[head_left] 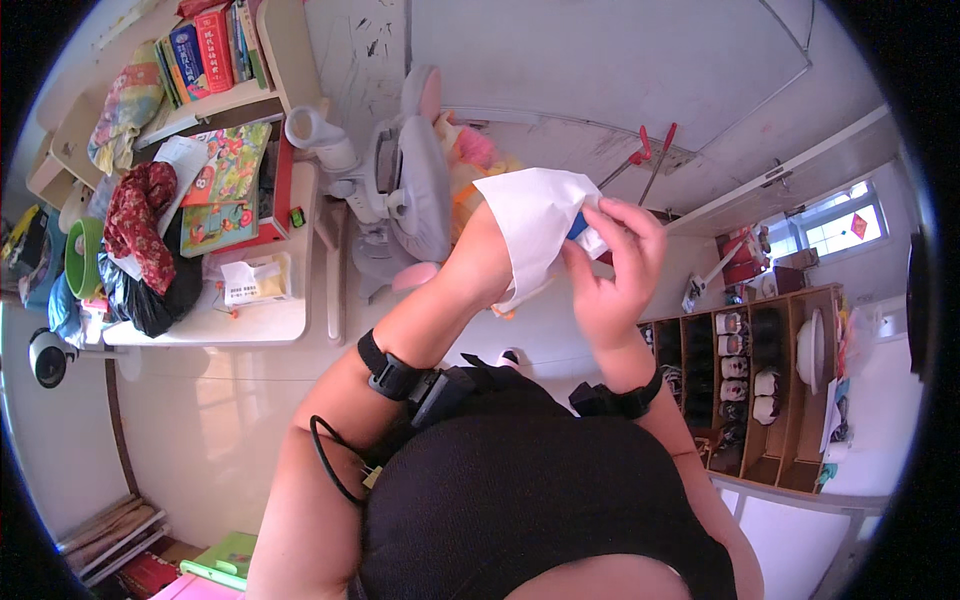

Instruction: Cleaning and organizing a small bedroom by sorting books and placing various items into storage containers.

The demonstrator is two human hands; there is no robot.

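Note:
A white, paper-like bag is held up in front of my chest. My left wrist goes into its wide near end, so the bag hides my left hand and its fingers. My right hand is closed at the bag's far right end, thumb and fingers pinching the white material. A small blue patch shows beside my right fingertips; whether it belongs to the bag or lies within it I cannot tell. Black straps with small devices sit round both my forearms.
On the left, a cream desk bears books, bags and a green basket. A grey padded chair stands beside it. At the right is a wooden shoe rack holding several shoes. Two red-handled tools lean at the far wall.

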